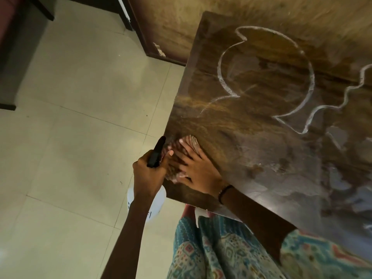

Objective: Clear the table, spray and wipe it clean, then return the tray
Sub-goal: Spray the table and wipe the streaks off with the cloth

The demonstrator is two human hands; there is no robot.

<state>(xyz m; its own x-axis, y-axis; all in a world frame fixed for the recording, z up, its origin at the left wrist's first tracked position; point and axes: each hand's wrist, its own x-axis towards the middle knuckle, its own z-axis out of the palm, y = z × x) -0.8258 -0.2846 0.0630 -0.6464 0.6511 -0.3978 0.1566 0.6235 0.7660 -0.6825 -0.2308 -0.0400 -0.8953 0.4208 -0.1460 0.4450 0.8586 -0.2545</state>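
Observation:
The dark glossy wooden table fills the right side and carries white foamy spray lines and wet smears. My right hand, with a black band at the wrist, presses flat with spread fingers on a brownish cloth at the table's near left corner. My left hand is just off the table's edge, beside the right hand. It grips a spray bottle by its black trigger head, and the white body hangs below the hand. No tray is in view.
Pale floor tiles spread to the left of the table. Dark furniture legs stand at the far left, and a wooden panel with a dark base rises behind the table. My patterned teal garment touches the near edge.

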